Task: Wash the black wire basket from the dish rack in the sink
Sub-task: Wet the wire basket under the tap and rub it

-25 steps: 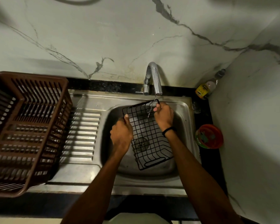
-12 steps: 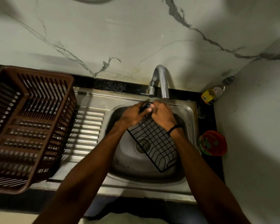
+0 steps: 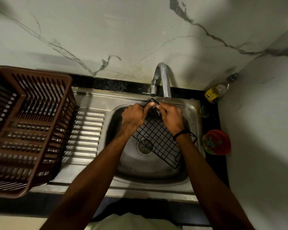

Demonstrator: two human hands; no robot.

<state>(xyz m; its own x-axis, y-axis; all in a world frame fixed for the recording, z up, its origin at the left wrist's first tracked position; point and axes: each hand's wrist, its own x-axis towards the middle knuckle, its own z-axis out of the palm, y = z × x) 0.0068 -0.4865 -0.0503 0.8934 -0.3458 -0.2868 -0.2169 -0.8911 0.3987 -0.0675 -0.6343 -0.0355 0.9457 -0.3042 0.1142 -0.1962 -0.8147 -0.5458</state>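
Rinsing was in hand: the black wire basket (image 3: 158, 143) leaned in the sink (image 3: 192, 112) below the tap (image 3: 163, 80), its top corner pinched by the left hand (image 3: 134, 116) and right hand (image 3: 170, 117) (each grip curled on wire). Next it probably needed turning under the tap; a second earlier the left hand gripped its side, farther from the tap.

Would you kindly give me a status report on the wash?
Left hand, right hand: both gripping far end of black wire basket. Basket tilted in sink, under faucet. Nothing blocking.
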